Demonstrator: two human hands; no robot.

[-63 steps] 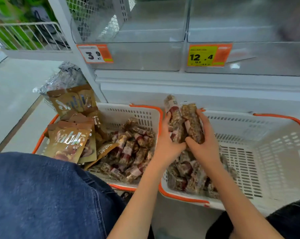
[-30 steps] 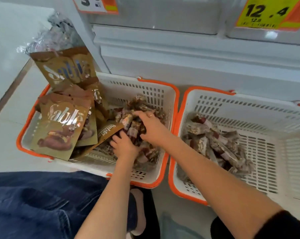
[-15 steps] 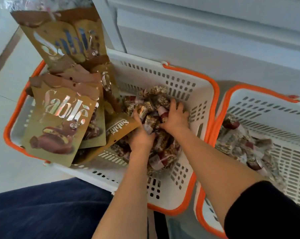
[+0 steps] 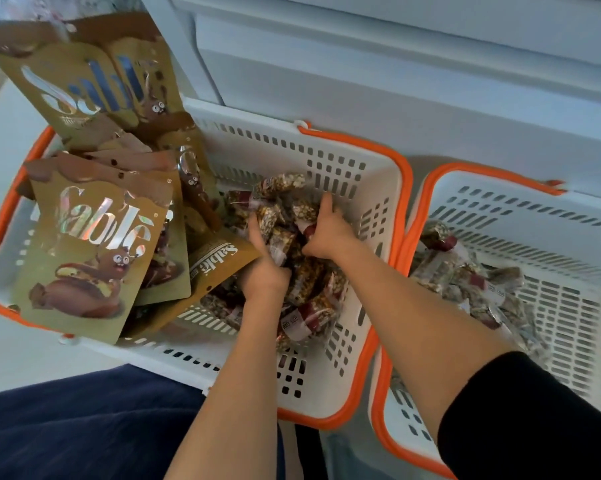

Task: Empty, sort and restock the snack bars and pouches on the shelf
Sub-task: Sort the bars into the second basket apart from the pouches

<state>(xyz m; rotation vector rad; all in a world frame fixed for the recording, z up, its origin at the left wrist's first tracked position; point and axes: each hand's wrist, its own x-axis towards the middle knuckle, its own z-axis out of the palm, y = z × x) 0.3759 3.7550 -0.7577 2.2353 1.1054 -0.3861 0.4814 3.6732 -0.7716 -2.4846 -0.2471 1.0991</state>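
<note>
Both hands were inside the left basket [image 4: 368,188], buried in a heap of snack bars [image 4: 302,271]. The left hand [image 4: 266,277] lay at the near-left side of the heap with its thumb raised and its fingers curled into the wrappers, gripping bars. The right hand [image 4: 328,230] lay at the far-right side of the heap, fingers curled over the top bars and gripping them. The two hands faced each other across the heap, with bars bunched between them. The right forearm crossed over the orange rim where the two baskets met; a black sleeve [image 4: 534,417] covered the upper part of that arm.

The snack bars were clear-wrapped, grain-coloured, with dark red and white labels. They occupied the right half of the left basket, up against its right wall. The left half of that basket held gold pouches [image 4: 91,247] printed "Sablé", standing or leaning against one another; one pouch lay flat, its corner touching the left hand. The tallest pouches rose above the basket's far-left corner.

The right basket [image 4: 520,202], white with an orange rim like the first, stood just beside the left one, rims touching. A second pile of identical bars [image 4: 465,282] lay along its left wall.

Both baskets rested on the floor [image 4: 1,140] against the white base of the shelf [image 4: 396,81]. A knee in dark blue fabric [image 4: 84,427] showed at the near-left edge.
</note>
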